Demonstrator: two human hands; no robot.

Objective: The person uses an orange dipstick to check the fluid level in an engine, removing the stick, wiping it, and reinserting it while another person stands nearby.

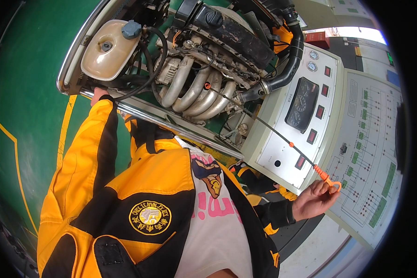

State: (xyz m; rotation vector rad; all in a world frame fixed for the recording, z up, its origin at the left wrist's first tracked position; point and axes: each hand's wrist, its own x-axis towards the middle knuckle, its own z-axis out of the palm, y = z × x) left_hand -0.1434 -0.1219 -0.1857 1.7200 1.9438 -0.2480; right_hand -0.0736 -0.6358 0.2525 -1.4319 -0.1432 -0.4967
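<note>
My right hand [314,200] grips the orange looped handle of a long thin dipstick [264,125]. The rod runs up and left from my hand to an orange collar at the engine [207,86], beside the silver exhaust pipes [194,90]. My left hand [97,96] rests on the chrome rail [143,115] at the edge of the engine stand, mostly hidden by my yellow and black sleeve. The engine fills the upper middle of the view.
A cream coolant tank [107,50] with a blue cap sits at the upper left. A grey control console [306,111] with gauges and red displays stands to the right, next to a panel with a wiring diagram [370,157]. A green floor [23,116] with yellow lines lies on the left.
</note>
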